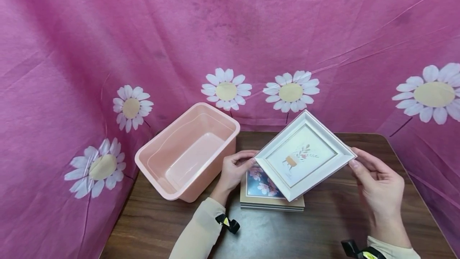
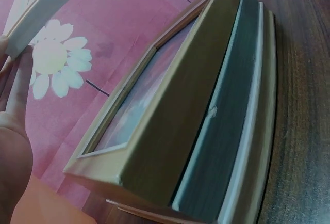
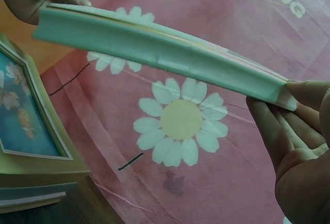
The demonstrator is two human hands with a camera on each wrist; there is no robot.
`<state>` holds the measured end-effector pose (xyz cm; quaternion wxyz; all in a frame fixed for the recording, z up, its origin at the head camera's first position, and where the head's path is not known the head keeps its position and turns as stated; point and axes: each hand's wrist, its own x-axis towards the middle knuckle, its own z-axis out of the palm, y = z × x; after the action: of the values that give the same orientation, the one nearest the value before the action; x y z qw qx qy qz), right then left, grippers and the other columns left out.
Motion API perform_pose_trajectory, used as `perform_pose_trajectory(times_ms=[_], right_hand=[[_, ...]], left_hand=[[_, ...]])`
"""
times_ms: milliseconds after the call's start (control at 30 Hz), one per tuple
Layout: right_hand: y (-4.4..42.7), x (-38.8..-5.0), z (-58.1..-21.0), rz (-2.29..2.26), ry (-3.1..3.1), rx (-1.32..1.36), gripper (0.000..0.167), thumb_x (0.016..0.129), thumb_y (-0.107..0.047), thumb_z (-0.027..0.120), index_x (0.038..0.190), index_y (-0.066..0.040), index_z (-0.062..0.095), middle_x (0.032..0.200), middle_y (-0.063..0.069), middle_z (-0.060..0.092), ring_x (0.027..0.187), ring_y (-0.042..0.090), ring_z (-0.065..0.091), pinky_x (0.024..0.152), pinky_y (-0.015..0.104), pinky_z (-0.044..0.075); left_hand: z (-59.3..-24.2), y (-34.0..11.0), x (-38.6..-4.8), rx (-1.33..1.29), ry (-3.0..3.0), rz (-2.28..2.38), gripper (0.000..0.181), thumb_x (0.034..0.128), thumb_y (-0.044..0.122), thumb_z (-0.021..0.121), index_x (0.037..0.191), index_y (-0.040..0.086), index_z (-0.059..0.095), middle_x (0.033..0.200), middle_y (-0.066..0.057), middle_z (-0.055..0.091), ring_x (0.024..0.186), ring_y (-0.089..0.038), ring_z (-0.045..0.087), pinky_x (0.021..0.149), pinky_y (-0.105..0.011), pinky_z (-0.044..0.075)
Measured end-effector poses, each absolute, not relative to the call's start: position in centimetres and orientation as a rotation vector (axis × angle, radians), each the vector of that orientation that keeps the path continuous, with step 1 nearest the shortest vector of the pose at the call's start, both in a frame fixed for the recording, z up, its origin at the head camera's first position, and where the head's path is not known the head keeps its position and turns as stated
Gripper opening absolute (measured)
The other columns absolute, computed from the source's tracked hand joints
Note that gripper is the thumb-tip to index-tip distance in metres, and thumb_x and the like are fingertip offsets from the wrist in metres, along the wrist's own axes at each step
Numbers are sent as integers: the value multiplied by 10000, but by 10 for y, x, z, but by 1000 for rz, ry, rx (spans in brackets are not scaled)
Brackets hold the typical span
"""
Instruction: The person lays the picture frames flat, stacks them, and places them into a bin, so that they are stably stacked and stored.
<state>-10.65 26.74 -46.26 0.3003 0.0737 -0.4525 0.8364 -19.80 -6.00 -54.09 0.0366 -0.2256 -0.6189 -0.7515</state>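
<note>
The white frame is held up above the stack, clear of it, tilted with its picture side up and its corners pointing left, right, towards and away. At the corner nearer the stack, the left hand pinches the frame, thumb on the front and fingers behind, the gap between them narrow. The right hand, off to the right of the stack, grips the opposite corner just as narrowly between thumb and fingers. The frame's picture shows an orange pot on legs with sprigs. The stack is more frames lying flat, a gold one with a blossom picture on top, partly covered from above by the white frame. Left of the stack is a pink bin; beneath it, a wooden table; behind it, daisy-print cloth.
</note>
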Motion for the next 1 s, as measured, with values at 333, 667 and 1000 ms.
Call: perform_pose_trajectory(times_ms=[333,667,1000], right_hand=[[263,-102,-472,2188,-1337,175,346,878,383,512,1210,336,595,1111,203,823,930,178,827,754,208,642],[258,-96,-481,1983,-1646,8,340,861,306,664,1199,294,639,1062,34,853,805,48,787,653,118,587],[248,-89,-492,1918,-1723,-22,275,846,304,687,1121,296,669,1162,63,832,1103,93,790,865,172,616]], left_hand=[[-545,-57,-197,-491,-1718,-2361,235,940,-136,699,1125,-275,658,1162,-365,741,1058,-70,781,903,-195,623],[-547,-57,-197,-394,-1633,-2326,229,949,-117,711,1116,-271,680,1119,-189,821,1028,-85,791,906,-220,633],[-545,-57,-197,-276,-1688,-2257,208,950,-99,730,1120,-219,728,1138,-385,730,1016,-62,786,891,-203,629]])
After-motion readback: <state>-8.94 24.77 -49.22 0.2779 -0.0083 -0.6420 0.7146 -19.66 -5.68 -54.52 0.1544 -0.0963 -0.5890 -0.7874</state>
